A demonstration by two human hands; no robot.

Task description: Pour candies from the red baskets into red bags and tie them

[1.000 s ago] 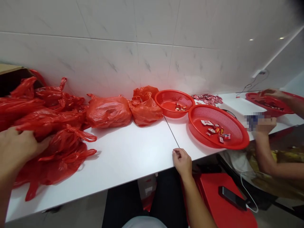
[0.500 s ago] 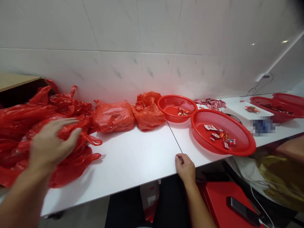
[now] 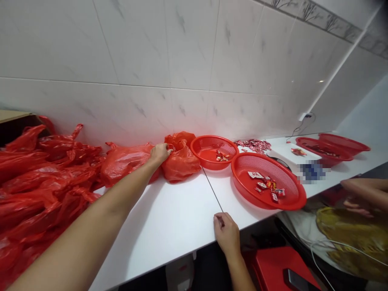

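Note:
My left hand reaches across the table to the open-topped red plastic bag by the wall, its fingers closed on the bag's left upper edge. Just left of that bag sits a fuller red bag, partly behind my forearm. My right hand rests at the table's front edge with curled fingers, and nothing shows in it. Right of the open-topped bag are a smaller red basket and a larger red basket, both holding a few wrapped sweets.
Many red bags are heaped at the left beside a cardboard box. Small red packets, a white box and more red baskets stand farther right. Another person's arm shows at the right edge. A phone lies on a red stool.
My left hand has moved right, from over the heaped bags to the open-topped bag, and its fingers have closed there. My right hand has stayed at the table edge. The camera view has shifted.

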